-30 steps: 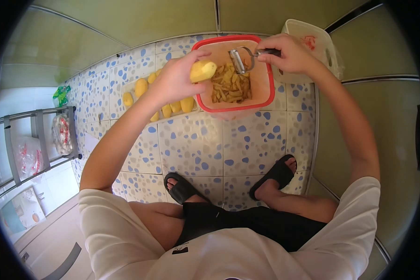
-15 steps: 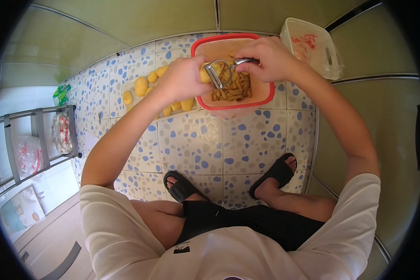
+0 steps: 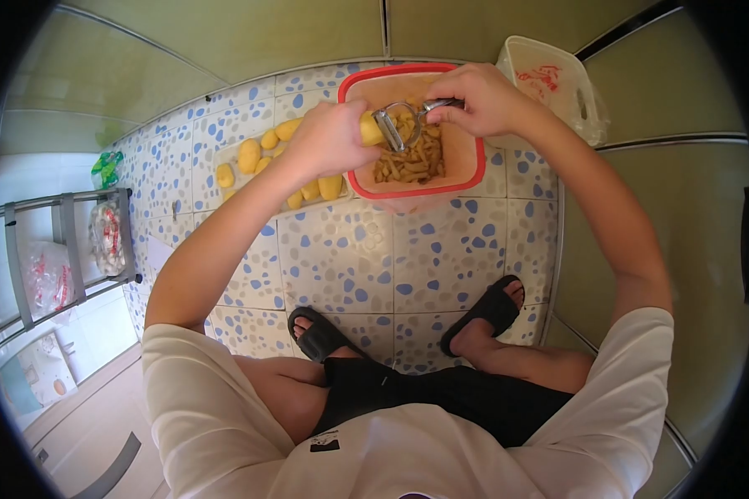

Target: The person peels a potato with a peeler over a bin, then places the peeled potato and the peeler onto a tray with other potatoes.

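Note:
My left hand (image 3: 334, 140) is closed round a yellow peeled potato (image 3: 371, 129), whose end pokes out toward the right. In my right hand (image 3: 476, 98) is a metal peeler (image 3: 391, 129) with a dark handle, its blade at the potato's exposed end. Whether the blade touches the potato I cannot tell. Both hands are above a red-rimmed bin (image 3: 466, 187) with a pinkish lining. Many brownish-yellow peelings (image 3: 416, 165) lie at its bottom. Left of the bin, a clear tray holds several yellow potatoes (image 3: 249, 155), partly hidden by my left forearm.
A white bin (image 3: 549, 58) with a plastic bag stands at the back right, against the cabinets (image 3: 474, 29). On the left is a grey metal rack (image 3: 68, 224) with plastic bags, and a green bag (image 3: 106, 170) lies behind it. My sandalled feet rest on the pebble-patterned floor (image 3: 341, 249).
The peeler has shifted slightly right, with its blade now nearer the potato's right end. A bit more of the potato shows beyond my left hand. The whole view has moved slightly.

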### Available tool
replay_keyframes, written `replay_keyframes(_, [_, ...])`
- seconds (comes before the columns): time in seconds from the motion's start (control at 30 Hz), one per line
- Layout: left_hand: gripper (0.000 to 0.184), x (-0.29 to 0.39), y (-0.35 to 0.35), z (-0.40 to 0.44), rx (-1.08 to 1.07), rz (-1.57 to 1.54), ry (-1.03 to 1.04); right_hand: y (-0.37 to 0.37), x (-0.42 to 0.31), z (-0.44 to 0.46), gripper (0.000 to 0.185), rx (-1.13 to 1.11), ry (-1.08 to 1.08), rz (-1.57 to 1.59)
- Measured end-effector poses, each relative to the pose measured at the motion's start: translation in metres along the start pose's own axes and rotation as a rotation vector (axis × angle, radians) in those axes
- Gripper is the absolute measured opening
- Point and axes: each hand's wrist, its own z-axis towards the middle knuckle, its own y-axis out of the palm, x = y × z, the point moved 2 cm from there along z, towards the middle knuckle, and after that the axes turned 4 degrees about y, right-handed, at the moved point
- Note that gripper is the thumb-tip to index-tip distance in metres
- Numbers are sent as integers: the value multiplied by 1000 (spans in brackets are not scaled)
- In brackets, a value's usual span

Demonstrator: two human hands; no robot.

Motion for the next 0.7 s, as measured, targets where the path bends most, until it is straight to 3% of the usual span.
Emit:
replay_keyframes(0.17, [50,-18,-2,-11,38,-148,151,-8,34,-10,25,77,-16,-147])
replay_keyframes(0.27, [50,-16,-17,-17,35,-113,13,-11,27,-20,23,51,78,88])
replay_keyframes(0.37, [54,-22,-12,-9,101,-79,109,-5,6,-5,28,49,33,85])
replay_keyframes(0.47, [57,-12,-9,-5,121,6,180,-2,-16,3,22,15,74,58])
replay_keyframes(0.7, [56,-11,-6,-11,133,57,118,3,1,-3,28,49,77,-87])
